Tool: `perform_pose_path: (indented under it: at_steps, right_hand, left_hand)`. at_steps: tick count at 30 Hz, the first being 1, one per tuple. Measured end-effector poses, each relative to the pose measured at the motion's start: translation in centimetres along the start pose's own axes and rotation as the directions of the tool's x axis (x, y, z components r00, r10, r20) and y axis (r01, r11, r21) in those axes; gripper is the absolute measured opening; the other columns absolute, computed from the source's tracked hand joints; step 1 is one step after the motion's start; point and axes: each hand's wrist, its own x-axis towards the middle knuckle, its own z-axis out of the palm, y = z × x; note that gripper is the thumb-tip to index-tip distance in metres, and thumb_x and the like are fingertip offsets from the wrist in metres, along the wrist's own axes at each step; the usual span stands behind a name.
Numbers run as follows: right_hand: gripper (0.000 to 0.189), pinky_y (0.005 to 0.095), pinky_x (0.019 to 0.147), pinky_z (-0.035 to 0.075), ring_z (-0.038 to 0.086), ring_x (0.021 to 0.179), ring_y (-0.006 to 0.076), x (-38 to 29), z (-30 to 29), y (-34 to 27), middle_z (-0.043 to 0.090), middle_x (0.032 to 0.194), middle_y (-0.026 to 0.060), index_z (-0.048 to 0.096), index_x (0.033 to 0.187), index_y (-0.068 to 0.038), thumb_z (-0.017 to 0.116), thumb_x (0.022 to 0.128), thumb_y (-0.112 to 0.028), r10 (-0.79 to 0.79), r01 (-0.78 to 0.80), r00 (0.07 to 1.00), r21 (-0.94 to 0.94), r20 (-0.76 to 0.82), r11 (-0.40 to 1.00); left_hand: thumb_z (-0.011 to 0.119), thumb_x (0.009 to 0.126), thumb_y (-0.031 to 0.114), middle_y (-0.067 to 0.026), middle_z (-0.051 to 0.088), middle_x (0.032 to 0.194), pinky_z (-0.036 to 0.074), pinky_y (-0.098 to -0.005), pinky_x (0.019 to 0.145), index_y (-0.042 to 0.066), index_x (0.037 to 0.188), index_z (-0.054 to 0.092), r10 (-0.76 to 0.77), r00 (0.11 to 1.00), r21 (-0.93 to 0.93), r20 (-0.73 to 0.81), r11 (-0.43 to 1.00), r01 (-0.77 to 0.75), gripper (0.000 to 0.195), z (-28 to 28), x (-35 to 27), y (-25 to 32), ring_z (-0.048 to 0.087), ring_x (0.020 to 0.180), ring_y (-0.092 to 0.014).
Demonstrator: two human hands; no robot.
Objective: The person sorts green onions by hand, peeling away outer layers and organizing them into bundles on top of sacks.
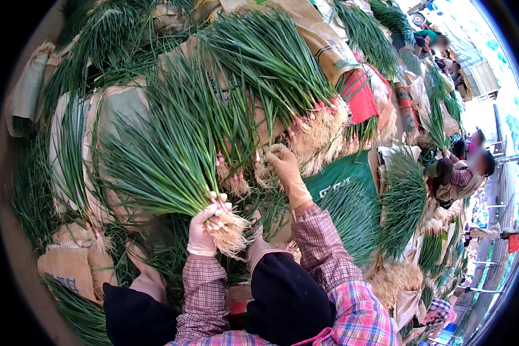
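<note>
My left hand point(202, 231), in a pale thin glove, grips a thick bunch of scallions point(168, 168) near the bulbs. The white and pink bulbs and the tangled pale roots stick out to the right of the fist, while the long green leaves fan toward the upper left. My right hand point(287, 168), in a cream glove, reaches forward with bent fingers at the roots of a loose scallion point(258, 162). Whether the fingertips hold those roots is not clear. Just left of it lie small scallion clusters point(233, 173) on sacking.
A large scallion pile point(277, 65) lies ahead, roots to the right. A green sack point(341, 177) and more scallions point(400, 199) are at the right. A burlap sack point(65, 268) sits at the left. Other people point(462, 173) work farther right. My knees point(285, 294) are below.
</note>
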Motion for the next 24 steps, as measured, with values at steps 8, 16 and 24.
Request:
perform_pose_path:
  at_steps: [8, 16, 24]
  right_hand:
    - [0.022, 0.0257, 0.086, 0.041, 0.056, 0.091, 0.0117, -7.9, 3.6, -0.8, 0.063, 0.097, 0.0021, 0.062, 0.104, -0.002, 0.058, 0.087, -0.016, 0.216, -0.374, 0.857, 0.276, 0.468, 0.885]
    - [0.01, 0.0211, 0.056, 0.042, 0.052, 0.064, 0.0084, -7.5, 5.3, -1.2, 0.058, 0.08, 0.002, 0.056, 0.091, -0.003, 0.057, 0.088, -0.013, 0.28, -0.353, 0.912, 0.227, 0.298, 0.908]
    - [0.013, 0.0185, 0.052, 0.038, 0.047, 0.058, 0.0078, -6.0, 5.0, -0.2, 0.051, 0.071, -0.0021, 0.052, 0.092, -0.005, 0.047, 0.093, -0.017, 0.3, -0.364, 0.931, 0.505, 0.207, 0.782]
  left_hand:
    - [0.055, 0.083, 0.006, -0.0119, 0.061, 0.085, 0.049, -0.0305, 0.078, -0.003, 0.101, 0.055, -0.013, 0.993, 0.186, -0.119, 0.982, 0.035, 0.021, 0.8, 0.9, -1.4, 0.06, 0.078, -0.02]
    - [0.057, 0.081, 0.003, -0.0122, 0.062, 0.081, 0.051, -0.0236, 0.058, -0.006, 0.102, 0.056, -0.121, 0.976, 0.401, -0.182, 0.897, 0.186, 0.023, 0.6, 0.5, -1.9, 0.061, 0.067, -0.017]
    - [0.056, 0.074, 0.005, -0.017, 0.061, 0.093, 0.05, -0.0303, 0.069, -0.001, 0.088, 0.053, -0.061, 0.983, 0.22, 0.172, 0.975, 0.022, 0.016, 2.8, -1.5, 1.0, 0.06, 0.072, -0.021]
